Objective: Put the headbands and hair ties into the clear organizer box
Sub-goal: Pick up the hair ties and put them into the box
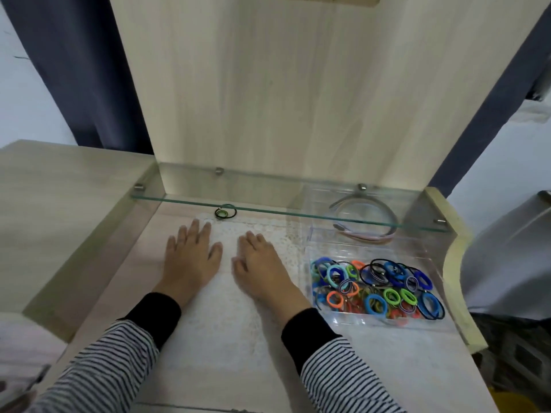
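Obs., head view. Both hands lie flat, palms down, fingers straight, on the lace mat (226,293). The left hand (190,257) and right hand (259,263) are side by side and neither holds anything.

Clear organizer box (372,248) sits at 3 o'clock from the right hand, near it but not touching.
- Front compartment: a dense pile of coloured hair ties (375,287).
- Rear compartment, at 12 o'clock from the pile: headbands (375,239), partly under the glass shelf (179,186).

Outside the box: one small cluster of stray ties (225,212), green and dark, at 12 o'clock from the left hand, just past its fingertips. It lies right at the shelf's front edge (on the table (387,368) beneath, I think, but I cannot tell for sure).

Judgement: the task is nearly done, and that cluster looks like the last item.

Handling, estimated:
- The ties should be very light, soft and stretchy, with nothing to break.
- Loops may snag on each other and come up as a bunch, which helps here.
- Pinch across the overlapped loops with thumb and forefinger, from the near side.
- The glass edge overhangs the spot, so clearance looks tight. Sliding the ties toward 6 o'clock before lifting should be easier.
- Then carry them toward 3 o'clock and drop them into the front compartment.
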Action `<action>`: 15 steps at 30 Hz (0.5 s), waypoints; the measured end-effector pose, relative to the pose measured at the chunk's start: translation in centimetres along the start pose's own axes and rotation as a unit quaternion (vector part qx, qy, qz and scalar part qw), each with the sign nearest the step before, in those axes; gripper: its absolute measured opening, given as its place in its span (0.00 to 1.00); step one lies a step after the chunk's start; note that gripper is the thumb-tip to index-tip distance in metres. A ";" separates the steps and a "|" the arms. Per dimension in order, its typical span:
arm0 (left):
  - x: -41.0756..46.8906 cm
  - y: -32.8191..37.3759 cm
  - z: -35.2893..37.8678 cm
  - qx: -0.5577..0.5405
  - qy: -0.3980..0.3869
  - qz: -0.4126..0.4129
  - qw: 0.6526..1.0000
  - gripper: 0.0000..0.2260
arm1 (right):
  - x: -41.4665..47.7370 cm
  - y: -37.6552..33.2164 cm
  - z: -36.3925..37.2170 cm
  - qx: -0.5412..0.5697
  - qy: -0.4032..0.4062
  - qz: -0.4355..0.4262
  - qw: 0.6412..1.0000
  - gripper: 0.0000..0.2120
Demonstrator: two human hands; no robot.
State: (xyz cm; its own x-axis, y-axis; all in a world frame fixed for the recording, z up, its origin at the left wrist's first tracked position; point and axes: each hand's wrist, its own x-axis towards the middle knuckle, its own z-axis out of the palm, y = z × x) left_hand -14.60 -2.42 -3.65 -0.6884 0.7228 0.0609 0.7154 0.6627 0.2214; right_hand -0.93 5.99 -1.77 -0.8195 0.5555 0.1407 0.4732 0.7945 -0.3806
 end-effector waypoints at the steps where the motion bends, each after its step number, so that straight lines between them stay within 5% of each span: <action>1: 0.5 -0.2 0.1 -0.001 -0.004 -0.002 1.000 0.32 | 0.7 -0.1 0.2 0.008 -0.006 0.006 1.000 0.25; 6: 2.1 -0.5 0.2 -0.003 0.016 0.015 1.000 0.38 | 3.1 -0.3 0.7 0.028 0.008 0.013 1.000 0.26; 10: 3.4 -0.6 0.0 -0.012 0.024 0.013 1.000 0.28 | 5.0 -0.4 1.3 0.045 0.036 0.021 0.998 0.24; 15: 4.5 -0.8 0.3 -0.009 0.144 0.065 0.987 0.22 | 6.5 -0.5 1.7 0.056 0.122 0.033 0.990 0.21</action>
State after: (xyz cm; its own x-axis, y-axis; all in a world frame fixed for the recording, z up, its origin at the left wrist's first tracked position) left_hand -18.17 0.36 -3.88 -0.5980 0.7145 0.3632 0.7997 0.5624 0.2103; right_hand -7.04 8.80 -2.21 -0.6792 0.6591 0.3228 0.4739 0.7297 -0.4928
